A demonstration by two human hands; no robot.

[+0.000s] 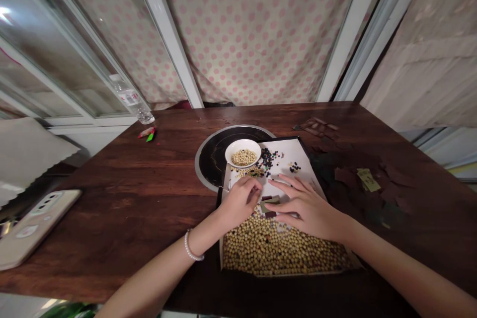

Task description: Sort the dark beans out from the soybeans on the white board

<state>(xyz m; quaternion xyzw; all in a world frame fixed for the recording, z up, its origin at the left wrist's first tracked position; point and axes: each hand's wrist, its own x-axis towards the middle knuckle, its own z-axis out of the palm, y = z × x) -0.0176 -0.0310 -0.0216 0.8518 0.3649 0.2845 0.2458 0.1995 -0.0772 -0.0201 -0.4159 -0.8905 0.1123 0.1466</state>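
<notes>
Work in hand: both grips low over the white-lined tray (307,171), at the edge where a pile of pale soybeans (283,251) meets the bare lining.

Left grip: left grip (241,202) curled almost shut, fingertips (255,190) pointing down among the beans near the tray's left side; any held bean hidden by the fingers, so no telling whether anything is in hold. Pearl bracelet (194,246) around the wrist.

Right grip: right grip (307,210) wide open, palm down, fingers spread and reaching left across the tray; nothing visibly held. Nearest things: a few small dark-brown and khaki flat pieces (270,207) just under the fingers, beside the left grip.

Beans: the soybeans heaped across the near half of the tray; scattered dark beans (268,159) in a loose band on the far half, along with a small separate cluster toward the right.

Bowl: small white bowl (243,153) at the tray's far left corner, holding pale soybeans, overlapping the rim of a round black hob (210,159).

Rest: dark wooden counter (93,218) under everything; brown scraps (346,176) and a tan scrap (368,180) at the right of the frame; plastic water bottle (132,100) lying at the upper left; small red-and-green packet (147,134) just below it; phone in a pale case (37,228) at the left edge; polka-dot curtain (257,35) across the top.
</notes>
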